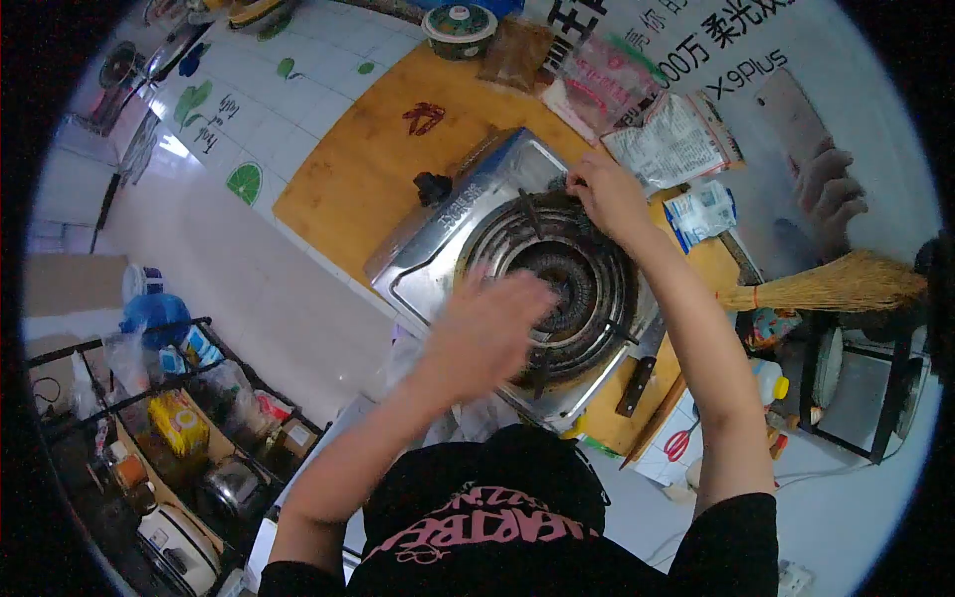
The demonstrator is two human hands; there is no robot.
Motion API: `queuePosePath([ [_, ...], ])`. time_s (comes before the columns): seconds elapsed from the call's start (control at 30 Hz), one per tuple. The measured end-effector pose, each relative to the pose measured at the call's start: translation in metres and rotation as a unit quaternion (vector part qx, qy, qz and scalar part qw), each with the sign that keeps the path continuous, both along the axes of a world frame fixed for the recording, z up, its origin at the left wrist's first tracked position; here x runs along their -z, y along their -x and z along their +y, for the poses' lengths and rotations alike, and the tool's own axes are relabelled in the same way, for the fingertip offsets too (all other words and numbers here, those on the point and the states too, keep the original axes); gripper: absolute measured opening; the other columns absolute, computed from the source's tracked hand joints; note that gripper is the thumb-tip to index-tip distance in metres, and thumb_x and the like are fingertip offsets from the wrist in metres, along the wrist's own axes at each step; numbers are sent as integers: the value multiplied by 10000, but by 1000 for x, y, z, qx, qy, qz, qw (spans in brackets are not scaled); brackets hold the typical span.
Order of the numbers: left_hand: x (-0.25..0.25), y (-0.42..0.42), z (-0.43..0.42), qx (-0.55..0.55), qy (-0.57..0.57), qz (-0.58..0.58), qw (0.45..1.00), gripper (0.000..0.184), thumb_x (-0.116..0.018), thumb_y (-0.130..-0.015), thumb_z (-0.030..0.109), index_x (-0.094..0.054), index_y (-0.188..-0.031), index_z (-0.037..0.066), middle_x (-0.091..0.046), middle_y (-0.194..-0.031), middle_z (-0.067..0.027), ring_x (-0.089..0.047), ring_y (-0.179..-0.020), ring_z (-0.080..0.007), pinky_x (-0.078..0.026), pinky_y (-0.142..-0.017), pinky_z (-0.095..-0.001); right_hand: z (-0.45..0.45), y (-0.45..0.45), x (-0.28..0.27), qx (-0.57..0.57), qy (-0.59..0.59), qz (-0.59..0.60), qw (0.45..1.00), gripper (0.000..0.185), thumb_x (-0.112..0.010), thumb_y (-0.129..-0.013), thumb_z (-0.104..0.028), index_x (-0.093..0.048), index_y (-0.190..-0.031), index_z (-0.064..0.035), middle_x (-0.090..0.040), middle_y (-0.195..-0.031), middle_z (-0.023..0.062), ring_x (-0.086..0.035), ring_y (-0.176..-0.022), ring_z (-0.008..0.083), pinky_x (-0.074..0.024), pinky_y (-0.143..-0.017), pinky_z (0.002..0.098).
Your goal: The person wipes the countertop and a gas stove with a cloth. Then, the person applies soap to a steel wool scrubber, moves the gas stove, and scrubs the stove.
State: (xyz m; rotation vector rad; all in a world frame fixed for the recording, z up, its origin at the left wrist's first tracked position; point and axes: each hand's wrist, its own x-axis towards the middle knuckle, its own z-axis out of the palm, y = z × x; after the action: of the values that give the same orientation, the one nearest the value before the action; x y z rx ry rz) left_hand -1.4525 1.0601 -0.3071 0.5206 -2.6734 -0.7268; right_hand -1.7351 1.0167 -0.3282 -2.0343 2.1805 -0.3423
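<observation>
A single-burner gas stove [408,274] with a steel top and a dark knob [432,189] stands in front of me. Its round burner [567,289] is blackened and ringed by dark pot supports. My left hand [487,333] is over the near left side of the burner, smeared by motion, so its fingers cannot be made out. At the stove's far right edge, my right hand [600,194] has its fingers curled together near a dark pot support. Whatever they grip, if anything, is hidden.
Dried red chilies [424,118] lie on the wooden board [348,179]. A lidded bowl [460,30] and plastic packets [671,139] sit behind. A knife [637,386] and red-handled scissors [679,443] lie at right, near a straw broom [836,284]. A rack [129,398] stands lower left.
</observation>
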Motion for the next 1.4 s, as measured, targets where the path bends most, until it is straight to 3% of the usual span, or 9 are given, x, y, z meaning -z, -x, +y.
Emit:
queuePosePath([
  [0.17,47,-34,-63,-131,43,55,989,514,-567,-849,106,-462,-1353,92,-536,-1322,-136,-481,-1254,-315,-267,-1119,-518,-29,-23,-2,58,-89,23,994,109,-669,-778,-159,-655,-817,-58,-645,-903,125,-604,-915,345,-472,-778,434],
  [0.33,64,-24,-76,-87,50,-22,995,533,-523,-902,169,-399,-1410,67,-445,-1419,-137,-403,-1329,-300,-238,-1140,-488,-49,-22,9,-120,-125,-49,984,98,-643,-753,-135,-680,-820,-74,-674,-869,116,-632,-862,321,-489,-755,418],
  [0.5,70,-23,-78,-70,75,-68,992,536,-454,-953,210,-334,-1441,25,-356,-1491,-138,-324,-1387,-283,-231,-1154,-437,-45,-13,-20,35,-181,70,980,67,-657,-733,-125,-683,-773,-78,-681,-800,112,-645,-816,310,-487,-758,411],
  [0.6,69,-21,-79,-57,56,-89,993,528,-419,-970,219,-316,-1443,8,-327,-1507,-140,-300,-1399,-281,-229,-1159,-416,-50,-27,0,-110,-125,-62,984,99,-684,-732,-152,-686,-802,-82,-680,-832,123,-646,-823,311,-491,-743,421],
  [0.8,74,-21,-78,-62,61,-71,994,531,-423,-966,215,-316,-1445,13,-329,-1507,-141,-295,-1403,-284,-232,-1161,-419,-75,-20,5,102,-39,2,994,201,-728,-718,-180,-676,-880,-72,-671,-870,132,-635,-860,335,-488,-764,422],
  [0.93,71,-21,-77,-72,62,-38,995,517,-450,-931,157,-364,-1401,-40,-366,-1483,-146,-318,-1396,-256,-267,-1140,-413,-79,-19,3,24,-100,-87,991,209,-727,-713,-172,-685,-894,-77,-674,-865,139,-635,-860,339,-497,-766,427],
  [1.1,73,-22,-77,-68,67,-39,995,525,-447,-928,154,-359,-1405,-47,-367,-1482,-151,-325,-1394,-264,-273,-1135,-416,-72,1,37,123,-116,175,970,163,-668,-767,-169,-693,-904,-84,-684,-890,129,-643,-847,332,-505,-761,422],
  [1.33,78,-23,-76,-56,61,-60,995,525,-385,-983,224,-308,-1447,-10,-304,-1517,-161,-283,-1413,-283,-224,-1162,-419,-61,-4,8,161,5,70,984,134,-644,-800,-162,-691,-906,-94,-679,-917,107,-642,-852,323,-499,-740,427],
  [1.4,76,-23,-76,-54,72,-62,994,527,-386,-984,230,-308,-1447,-11,-301,-1519,-158,-281,-1413,-283,-222,-1163,-418,-63,-14,7,1,45,12,999,117,-650,-802,-154,-686,-899,-98,-675,-918,93,-639,-859,316,-499,-734,416],
])
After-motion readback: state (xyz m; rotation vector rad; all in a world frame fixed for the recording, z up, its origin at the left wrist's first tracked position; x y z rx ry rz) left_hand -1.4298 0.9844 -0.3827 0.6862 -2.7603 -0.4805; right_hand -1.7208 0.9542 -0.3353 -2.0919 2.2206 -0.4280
